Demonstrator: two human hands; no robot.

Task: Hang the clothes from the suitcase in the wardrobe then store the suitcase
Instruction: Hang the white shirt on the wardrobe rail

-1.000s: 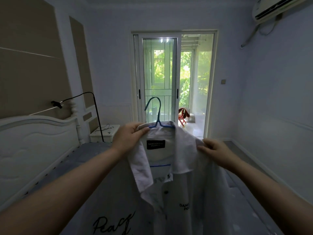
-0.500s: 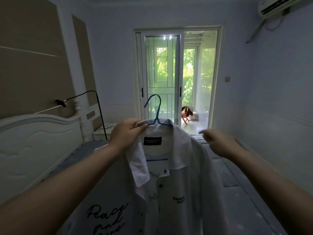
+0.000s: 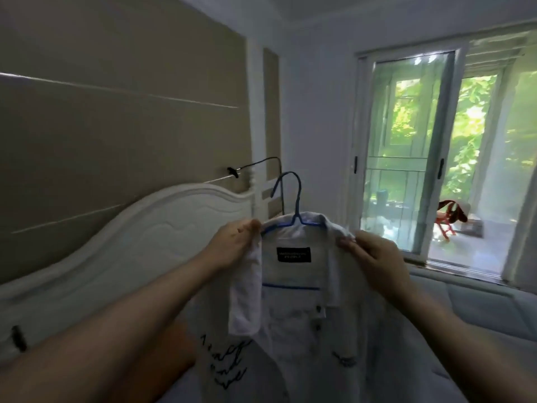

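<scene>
We hold white shirt (image 3: 293,330) on blue hanger (image 3: 293,205). Left hand (image 3: 232,245) pinches collar, right hand (image 3: 374,257) pinches other shoulder. Shirt soft, light, floppy; we think hook best to grab.

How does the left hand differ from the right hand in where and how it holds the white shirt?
The left hand pinches the white shirt at the left end of its collar, beside the blue hanger; the right hand pinches the right end. The left collar flap hangs down below the left hand; the right side stays up. Both grip at the same height.
</scene>
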